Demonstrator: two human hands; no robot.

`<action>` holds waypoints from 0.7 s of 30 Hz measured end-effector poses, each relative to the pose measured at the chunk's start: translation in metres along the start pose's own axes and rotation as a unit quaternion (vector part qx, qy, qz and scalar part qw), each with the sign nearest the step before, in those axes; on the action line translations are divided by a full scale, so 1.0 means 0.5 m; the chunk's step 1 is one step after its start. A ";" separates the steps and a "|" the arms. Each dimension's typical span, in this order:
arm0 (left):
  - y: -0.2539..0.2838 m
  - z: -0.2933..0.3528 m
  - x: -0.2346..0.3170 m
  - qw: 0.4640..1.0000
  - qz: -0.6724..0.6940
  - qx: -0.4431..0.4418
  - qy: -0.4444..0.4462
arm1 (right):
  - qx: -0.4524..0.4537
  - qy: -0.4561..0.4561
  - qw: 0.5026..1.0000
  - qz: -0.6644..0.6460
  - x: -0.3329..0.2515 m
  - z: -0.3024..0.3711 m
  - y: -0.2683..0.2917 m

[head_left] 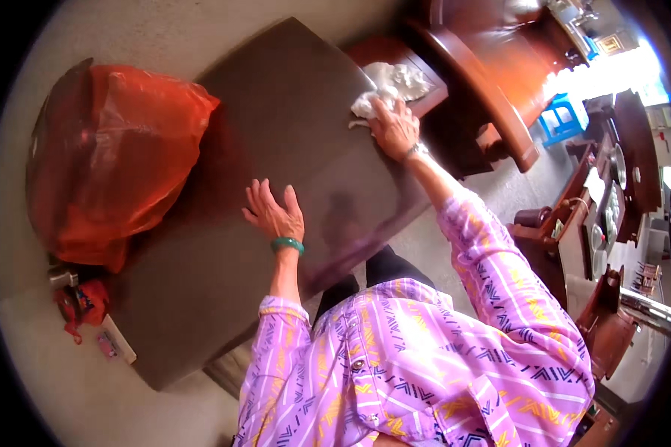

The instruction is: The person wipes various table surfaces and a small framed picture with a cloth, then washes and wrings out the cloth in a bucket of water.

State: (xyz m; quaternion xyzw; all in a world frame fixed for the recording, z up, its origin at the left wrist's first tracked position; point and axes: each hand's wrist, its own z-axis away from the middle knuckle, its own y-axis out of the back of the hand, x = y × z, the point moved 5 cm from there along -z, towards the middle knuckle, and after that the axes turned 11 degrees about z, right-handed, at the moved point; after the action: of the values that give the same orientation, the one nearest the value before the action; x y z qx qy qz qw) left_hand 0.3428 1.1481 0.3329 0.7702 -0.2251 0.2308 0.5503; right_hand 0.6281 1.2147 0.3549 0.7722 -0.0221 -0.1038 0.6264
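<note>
My right hand (397, 130) is at the far right edge of a dark, glossy tabletop (276, 97). Its fingers press on a crumpled white cloth (367, 104), partly hidden beneath them; whether it is fabric or paper I cannot tell. Above the near middle of the tabletop, my left hand (277, 217) has its fingers spread and holds nothing. A green bangle (287, 244) circles the left wrist. To the left of that hand, a large orange-red plastic bag (127, 164) covers something bulky, its contents hidden.
More crumpled white material (406, 78) lies on a low wooden surface beyond the table. Past it stands a wooden armchair (492, 82), with a blue plastic stool (561, 119) farther right. A small red packet (89, 302) and a pale box (117, 339) sit at the left edge.
</note>
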 end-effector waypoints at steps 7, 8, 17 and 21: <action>0.001 0.001 -0.022 1.000 -0.006 0.026 -0.005 | 0.023 0.001 1.000 -0.003 0.070 0.265 0.072; -0.001 0.002 -0.026 1.000 -0.001 0.027 -0.005 | 0.054 0.025 0.998 0.022 0.059 0.294 0.087; -0.006 0.000 -0.008 0.999 -0.032 -0.001 0.000 | -0.022 0.074 0.995 0.062 0.014 0.229 0.070; -0.003 0.001 -0.004 0.999 -0.042 0.000 -0.001 | 0.050 0.119 0.991 0.043 -0.041 0.060 0.030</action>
State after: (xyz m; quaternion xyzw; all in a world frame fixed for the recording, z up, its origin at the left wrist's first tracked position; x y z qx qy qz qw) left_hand 0.3421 1.1482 0.3305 0.7794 -0.1927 0.2071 0.5591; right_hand 0.6039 1.1860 0.3662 0.8080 0.0136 0.0170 0.5888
